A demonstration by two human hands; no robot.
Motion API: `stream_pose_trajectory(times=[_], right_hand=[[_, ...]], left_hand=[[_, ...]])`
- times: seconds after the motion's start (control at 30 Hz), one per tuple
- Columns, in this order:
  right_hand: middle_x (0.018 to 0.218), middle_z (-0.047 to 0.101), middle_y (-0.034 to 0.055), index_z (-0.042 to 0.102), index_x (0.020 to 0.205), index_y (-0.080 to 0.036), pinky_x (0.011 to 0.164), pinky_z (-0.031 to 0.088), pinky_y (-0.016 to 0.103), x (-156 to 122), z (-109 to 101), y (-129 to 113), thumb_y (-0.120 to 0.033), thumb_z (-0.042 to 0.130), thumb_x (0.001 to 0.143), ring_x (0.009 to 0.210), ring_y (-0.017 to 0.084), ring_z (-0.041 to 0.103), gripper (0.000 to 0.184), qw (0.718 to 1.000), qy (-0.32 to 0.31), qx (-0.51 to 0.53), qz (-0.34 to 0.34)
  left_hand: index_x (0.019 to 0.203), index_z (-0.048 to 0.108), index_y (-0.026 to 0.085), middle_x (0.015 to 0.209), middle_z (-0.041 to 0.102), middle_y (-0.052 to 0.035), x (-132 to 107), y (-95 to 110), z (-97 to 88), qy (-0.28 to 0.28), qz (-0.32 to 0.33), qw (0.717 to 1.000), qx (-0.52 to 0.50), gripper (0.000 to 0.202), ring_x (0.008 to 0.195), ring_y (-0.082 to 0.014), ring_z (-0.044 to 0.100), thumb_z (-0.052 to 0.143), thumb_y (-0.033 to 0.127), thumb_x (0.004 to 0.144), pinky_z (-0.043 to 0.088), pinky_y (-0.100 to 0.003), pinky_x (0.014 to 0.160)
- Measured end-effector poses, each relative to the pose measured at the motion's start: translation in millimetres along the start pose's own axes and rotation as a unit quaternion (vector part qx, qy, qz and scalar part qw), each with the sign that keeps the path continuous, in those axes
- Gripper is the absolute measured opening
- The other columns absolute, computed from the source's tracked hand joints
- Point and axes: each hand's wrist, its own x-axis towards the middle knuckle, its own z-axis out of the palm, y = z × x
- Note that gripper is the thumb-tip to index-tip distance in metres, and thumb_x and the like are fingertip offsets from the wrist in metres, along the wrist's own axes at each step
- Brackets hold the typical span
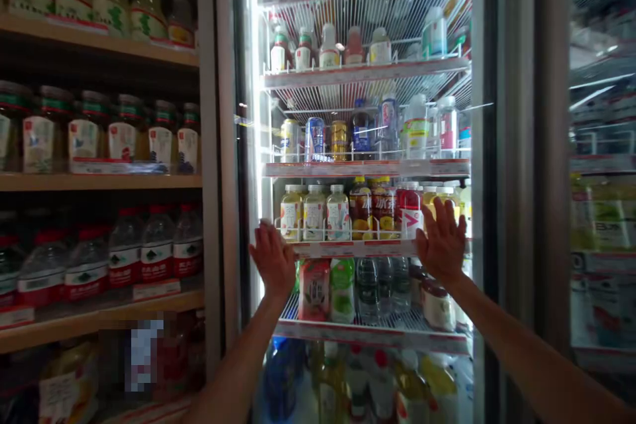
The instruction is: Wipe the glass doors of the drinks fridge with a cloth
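A lit drinks fridge stands open in front of me, its white wire shelves packed with bottles and cans. My left hand [273, 258] is raised flat with fingers stretched, at the left end of the wire shelf [355, 248] that carries pale juice bottles [314, 212] and dark tea bottles [361, 207]. My right hand [441, 242] is spread flat at the right end of the same shelf, in front of a red-labelled bottle [410, 211]. Neither hand holds anything.
Wooden shelves on the left hold jars [122, 132] and red-capped water bottles [156, 245]. The fridge frame [484, 146] and a glass door [601, 165] stand to the right. Below my hands are more bottles [342, 291] on lower fridge shelves.
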Motion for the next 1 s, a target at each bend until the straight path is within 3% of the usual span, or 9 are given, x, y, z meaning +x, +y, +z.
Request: stream_pose_trajectory(times=[0.13, 0.2, 0.3, 0.4, 0.47, 0.7, 0.77, 0.9, 1.0], right_hand=[[0.152, 0.024, 0.0056, 0.021, 0.146, -0.026, 0.113, 0.015, 0.049, 0, -1, 2, -0.028, 0.041, 0.089, 0.141, 0.025, 0.018, 0.059, 1.000, 0.002, 0.002, -0.006], [0.152, 0.024, 0.0049, 0.021, 0.145, -0.027, 0.113, 0.014, 0.049, -1, -1, 3, -0.028, 0.040, 0.090, 0.141, 0.025, 0.019, 0.059, 1.000, 0.001, 0.007, -0.007], [0.152, 0.024, 0.0052, 0.021, 0.146, -0.027, 0.113, 0.015, 0.049, -1, -1, 4, -0.027, 0.040, 0.090, 0.141, 0.025, 0.019, 0.059, 1.000, 0.002, 0.009, -0.009], [0.152, 0.025, 0.0058, 0.022, 0.145, -0.027, 0.112, 0.015, 0.050, 0, -1, 1, -0.028, 0.040, 0.090, 0.141, 0.026, 0.019, 0.059, 1.000, 0.005, 0.006, -0.004], [0.152, 0.026, 0.0063, 0.023, 0.145, -0.026, 0.112, 0.015, 0.050, 0, -1, -1, -0.028, 0.040, 0.089, 0.141, 0.026, 0.019, 0.058, 1.000, 0.003, 0.007, 0.005], [0.150, 0.029, 0.0080, 0.029, 0.143, -0.024, 0.112, 0.015, 0.049, -1, -3, 1, -0.030, 0.040, 0.090, 0.140, 0.026, 0.020, 0.055, 1.000, 0.005, 0.022, 0.003], [0.150, 0.031, 0.0085, 0.030, 0.143, -0.024, 0.112, 0.015, 0.049, -1, -3, 2, -0.029, 0.040, 0.090, 0.140, 0.026, 0.021, 0.054, 1.000, 0.009, 0.023, -0.003], [0.150, 0.030, 0.0091, 0.029, 0.143, -0.023, 0.112, 0.015, 0.050, 0, -2, -1, -0.030, 0.041, 0.090, 0.140, 0.026, 0.020, 0.055, 1.000, 0.005, 0.020, 0.009], [0.151, 0.028, 0.0084, 0.026, 0.144, -0.024, 0.113, 0.015, 0.050, -1, -2, -1, -0.031, 0.040, 0.090, 0.141, 0.026, 0.020, 0.056, 1.000, 0.006, 0.021, 0.009]], left_hand=[[0.144, 0.024, 0.017, 0.144, 0.037, -0.0109, 3, 73, 14.3, -0.038, 0.219, 0.973, -0.059, 0.057, 0.140, -0.0217, 0.019, 0.039, 0.029, 0.090, 0.011, -0.047, 0.116], [0.142, 0.029, 0.018, 0.142, 0.041, -0.0086, 4, 82, 17.1, -0.027, 0.265, 0.961, -0.074, 0.054, 0.139, -0.0199, 0.021, 0.040, 0.028, 0.090, 0.007, -0.044, 0.117], [0.143, 0.027, 0.018, 0.143, 0.039, -0.0102, 3, 42, 13.4, -0.009, 0.184, 0.981, -0.062, 0.054, 0.139, -0.0198, 0.022, 0.037, 0.025, 0.091, 0.009, -0.043, 0.116], [0.144, 0.025, 0.016, 0.147, 0.031, -0.0158, 3, -9, 8.0, 0.020, -0.014, 0.999, -0.025, 0.054, 0.139, -0.0244, 0.021, 0.034, 0.028, 0.092, 0.014, -0.047, 0.113], [0.143, 0.025, 0.014, 0.148, 0.028, -0.0188, 5, -16, 8.0, 0.043, -0.089, 0.995, -0.010, 0.054, 0.140, -0.0270, 0.020, 0.033, 0.030, 0.093, 0.017, -0.051, 0.111], [0.141, 0.031, 0.018, 0.141, 0.044, -0.0089, 19, 50, 15.9, -0.022, 0.261, 0.963, -0.064, 0.051, 0.140, -0.0197, 0.021, 0.035, 0.027, 0.091, 0.010, -0.043, 0.115], [0.141, 0.030, 0.018, 0.142, 0.042, -0.0099, 22, 31, 11.7, -0.029, 0.236, 0.970, -0.050, 0.051, 0.139, -0.0199, 0.023, 0.034, 0.026, 0.091, 0.009, -0.043, 0.115], [0.142, 0.028, 0.011, 0.147, 0.030, -0.0186, 31, -19, 6.2, 0.010, 0.006, 1.000, -0.003, 0.054, 0.140, -0.0256, 0.020, 0.033, 0.030, 0.091, 0.013, -0.049, 0.113], [0.143, 0.025, 0.011, 0.148, 0.029, -0.0181, 39, -2, 11.0, 0.008, 0.008, 1.000, -0.018, 0.055, 0.141, -0.0258, 0.015, 0.032, 0.031, 0.092, 0.016, -0.050, 0.113]])
